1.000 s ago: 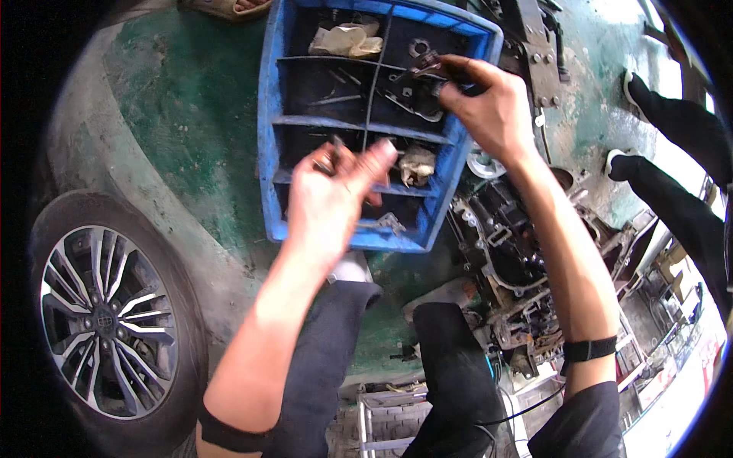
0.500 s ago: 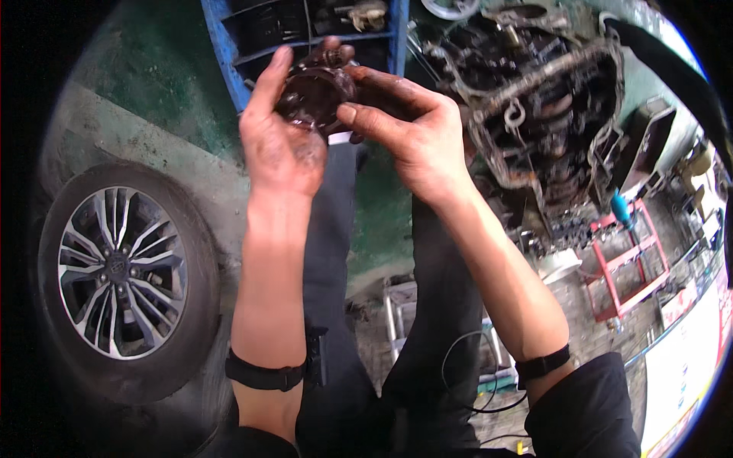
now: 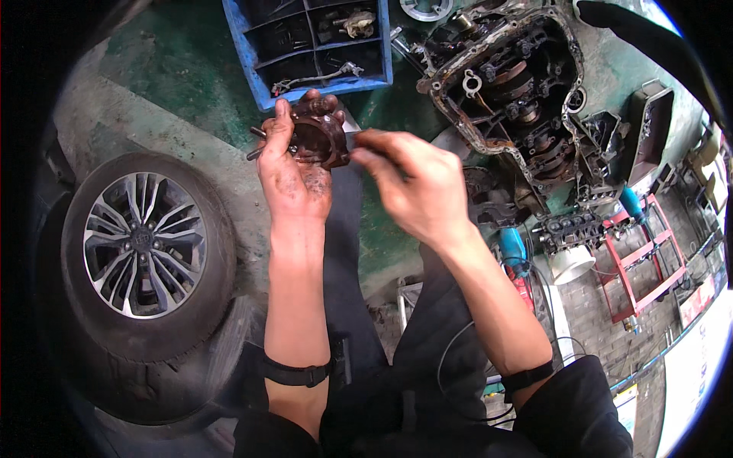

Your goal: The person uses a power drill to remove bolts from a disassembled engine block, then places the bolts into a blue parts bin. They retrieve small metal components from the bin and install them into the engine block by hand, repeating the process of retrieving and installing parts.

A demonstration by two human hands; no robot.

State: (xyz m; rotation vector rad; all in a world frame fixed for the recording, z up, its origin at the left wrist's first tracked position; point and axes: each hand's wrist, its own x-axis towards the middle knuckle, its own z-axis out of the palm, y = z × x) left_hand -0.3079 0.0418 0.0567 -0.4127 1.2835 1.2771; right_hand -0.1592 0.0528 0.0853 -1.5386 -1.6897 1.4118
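Palm up in front of me, my left hand (image 3: 290, 187) is closed around an oily, dark, ring-shaped metal engine part (image 3: 334, 141). Two thin dark studs or bolts (image 3: 256, 155) stick out to the left past my thumb. Oil blackens the fingers and palm. My right hand (image 3: 424, 183) is just right of the part, blurred a little, its thumb and forefinger pinched close to the part's right edge. Whether those fingertips touch the part or pinch something small is too blurred to tell.
Beyond my hands lies a blue compartment tray (image 3: 385, 46) with bolts and small parts. An opened engine block (image 3: 527, 84) stands at the right. A wheel (image 3: 145, 244) lies left. Further right are a red metal frame (image 3: 645, 259) and a long dark pan (image 3: 653, 137).
Both hands have come lower in the picture with the ring-shaped part. My right fingers have drawn back from its opening to its right edge. The studs now show at the left.
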